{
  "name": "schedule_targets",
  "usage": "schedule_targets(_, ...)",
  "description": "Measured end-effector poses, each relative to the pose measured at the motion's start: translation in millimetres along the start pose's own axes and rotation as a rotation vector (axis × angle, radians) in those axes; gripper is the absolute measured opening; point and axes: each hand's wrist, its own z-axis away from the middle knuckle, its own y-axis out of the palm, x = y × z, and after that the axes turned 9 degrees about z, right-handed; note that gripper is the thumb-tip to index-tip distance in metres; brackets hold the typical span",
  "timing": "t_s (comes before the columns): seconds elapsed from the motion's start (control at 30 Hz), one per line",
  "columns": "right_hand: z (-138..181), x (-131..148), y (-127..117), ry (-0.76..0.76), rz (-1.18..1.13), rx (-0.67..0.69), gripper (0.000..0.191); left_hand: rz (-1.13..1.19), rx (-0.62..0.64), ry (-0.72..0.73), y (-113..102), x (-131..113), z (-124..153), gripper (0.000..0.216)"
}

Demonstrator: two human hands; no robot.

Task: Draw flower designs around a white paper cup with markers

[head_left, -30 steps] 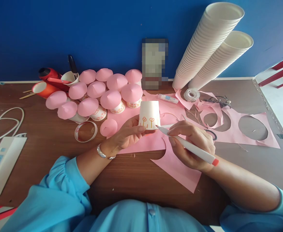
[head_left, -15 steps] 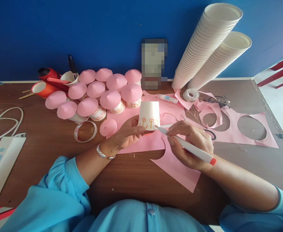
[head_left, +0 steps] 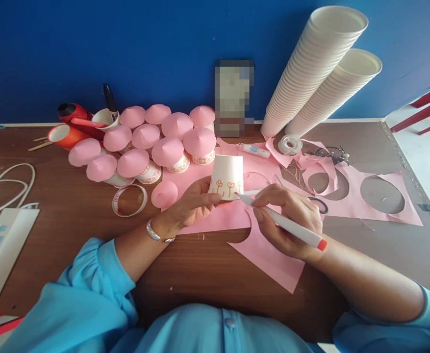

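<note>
My left hand (head_left: 196, 203) grips a white paper cup (head_left: 228, 169) near its lower rim, thumb in front. The cup is upside down and bears orange flowers with yellowish stems and short marks along the rim. In my right hand (head_left: 290, 218) is a white marker (head_left: 291, 228) with a red end. Its tip touches or nearly touches the cup's lower part. Left of the cup, a small pink paper cone (head_left: 164, 194) lies on pink paper. Behind stand several decorated cups (head_left: 150, 172) topped with pink paper cones (head_left: 167, 151).
Two tall stacks of paper cups (head_left: 312, 68) lean at the blue wall. Cut pink sheets (head_left: 354, 196), a tape roll (head_left: 290, 144) and a glue tube (head_left: 254, 150) lie to the right. A cut cup ring (head_left: 129, 200) and a power strip (head_left: 7, 250) are left.
The cup has tilted very slightly in my left hand, and the marker tip has shifted a little to the left along its lower part. Everything else stays put.
</note>
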Motion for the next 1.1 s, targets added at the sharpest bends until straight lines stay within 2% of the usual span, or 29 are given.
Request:
schedule_targets(0.33, -2, 4, -2, -0.007, 0.004, 0.036, 0.017, 0.012, -0.016, -0.008, 1, 0, -1, 0.038)
schedule_targets(0.47, -1, 3, 2, -0.03, -0.021, 0.044, 0.017, -0.026, 0.021, 0.016, -1, 4, -1, 0.052)
schedule_targets(0.63, 0, 4, 1, -0.042, -0.042, 0.058, 0.016, -0.059, -0.057, 0.015, 4, 3, -1, 0.073)
schedule_targets(0.7, 1, 4, -1, -0.029, -0.061, 0.049, 0.016, -0.045, -0.068, 0.009, 5, 1, -1, 0.072)
schedule_targets(0.87, 2, 0, -2, -0.047, -0.1, -0.043, 0.02, 0.011, -0.03, 0.004, -3, 0, -1, 0.05)
schedule_targets(1.1, 1, -2, -2, -0.037, -0.05, -0.048, 0.022, 0.074, 0.001, -0.017, -6, 0, 0, 0.046)
